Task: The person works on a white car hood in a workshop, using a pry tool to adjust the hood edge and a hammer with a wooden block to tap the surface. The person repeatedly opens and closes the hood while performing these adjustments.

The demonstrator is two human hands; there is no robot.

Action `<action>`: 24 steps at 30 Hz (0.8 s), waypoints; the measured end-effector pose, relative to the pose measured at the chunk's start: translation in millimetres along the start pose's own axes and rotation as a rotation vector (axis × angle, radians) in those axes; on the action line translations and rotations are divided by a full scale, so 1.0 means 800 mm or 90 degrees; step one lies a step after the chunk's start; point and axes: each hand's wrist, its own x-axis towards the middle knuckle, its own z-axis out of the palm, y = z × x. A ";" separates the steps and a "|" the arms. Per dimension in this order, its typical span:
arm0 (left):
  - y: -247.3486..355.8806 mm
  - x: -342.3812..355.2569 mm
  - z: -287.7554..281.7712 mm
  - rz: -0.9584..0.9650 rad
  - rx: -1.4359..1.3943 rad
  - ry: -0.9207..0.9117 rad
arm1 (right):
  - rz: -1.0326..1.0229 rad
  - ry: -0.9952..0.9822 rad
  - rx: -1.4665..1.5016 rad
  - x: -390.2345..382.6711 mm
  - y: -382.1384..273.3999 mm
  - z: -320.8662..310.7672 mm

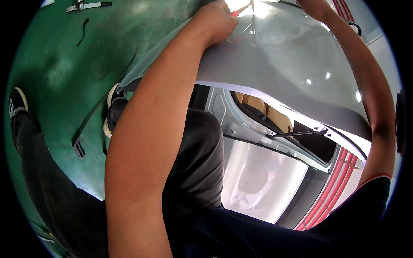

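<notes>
On the near side of the grey car panel (292,60) is a bent knee (200,150), and a dark strut (297,133) sits close to the panel's near edge. Over the panel's far part, the left hand (215,21) grips a red-handled tool (235,13); whether its tip touches is unclear. The right hand (313,8) is at the panel's far right, cut off, its grip impossible to tell. Best, I judge, is a steady wrist, light pressure and eyes on the tip's reflection. Left of the panel, a hammer-like tool (97,5) lies on the green floor (103,56).
</notes>
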 end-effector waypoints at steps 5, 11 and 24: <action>-0.014 0.019 -0.004 0.016 0.052 0.008 | 0.177 -0.306 0.082 0.011 -0.023 -0.018; -0.008 0.025 0.004 0.006 -0.007 0.008 | 0.081 -0.060 0.064 0.009 0.006 0.002; -0.008 0.017 0.002 -0.018 0.008 -0.004 | -0.017 -0.171 -0.014 0.006 0.030 0.016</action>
